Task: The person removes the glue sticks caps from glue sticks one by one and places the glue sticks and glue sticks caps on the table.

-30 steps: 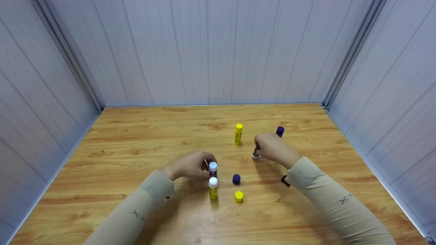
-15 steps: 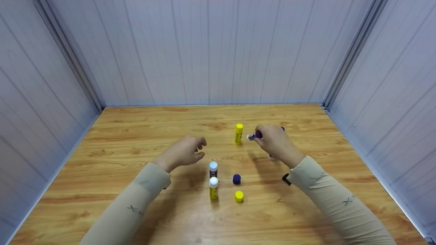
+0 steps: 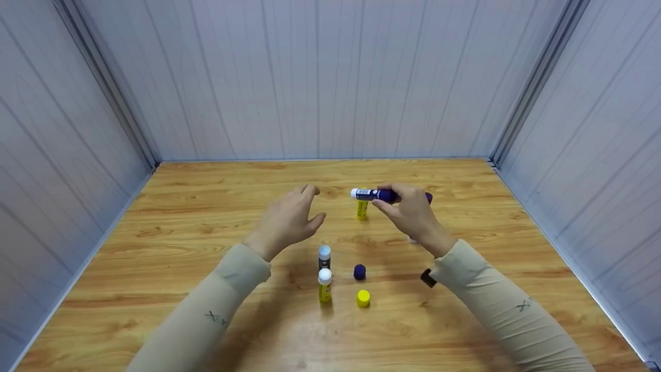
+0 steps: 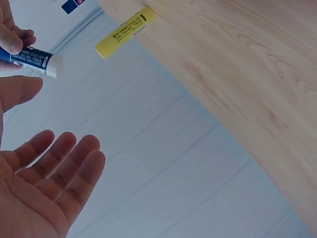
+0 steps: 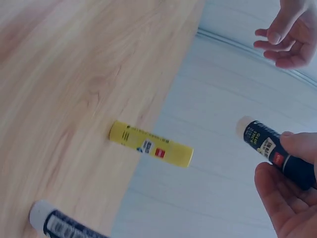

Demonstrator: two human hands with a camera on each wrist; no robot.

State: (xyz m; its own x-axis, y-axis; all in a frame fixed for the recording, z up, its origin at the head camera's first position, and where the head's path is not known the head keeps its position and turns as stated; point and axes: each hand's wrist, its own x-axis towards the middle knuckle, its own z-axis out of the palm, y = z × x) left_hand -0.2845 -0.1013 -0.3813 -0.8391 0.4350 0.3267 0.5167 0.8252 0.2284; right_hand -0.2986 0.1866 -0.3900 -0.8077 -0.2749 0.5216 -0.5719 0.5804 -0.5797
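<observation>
My right hand (image 3: pixel 414 217) grips a dark blue glue stick (image 3: pixel 373 195) in the air. The stick lies level, its white end pointing left, and in the head view it crosses in front of an upright yellow glue stick (image 3: pixel 362 210). Fingers spread, my left hand (image 3: pixel 289 218) hovers to the left with nothing in it, apart from the held stick. Behind my right hand stands another dark blue glue stick (image 5: pixel 69 227), mostly hidden in the head view. Nearer me are an uncapped dark glue stick (image 3: pixel 324 256) and an uncapped yellow one (image 3: pixel 325 287), white ends up.
A dark blue cap (image 3: pixel 359 272) and a yellow cap (image 3: pixel 363 298) sit on the wooden table (image 3: pixel 170 248), right of the uncapped sticks. Pale panel walls (image 3: pixel 330 82) enclose the table at the back and both sides.
My right hand has lifted the dark blue glue stick off the table and turned it level. My left hand has let go of the uncapped dark glue stick and moved up and away, its fingers spreading.
</observation>
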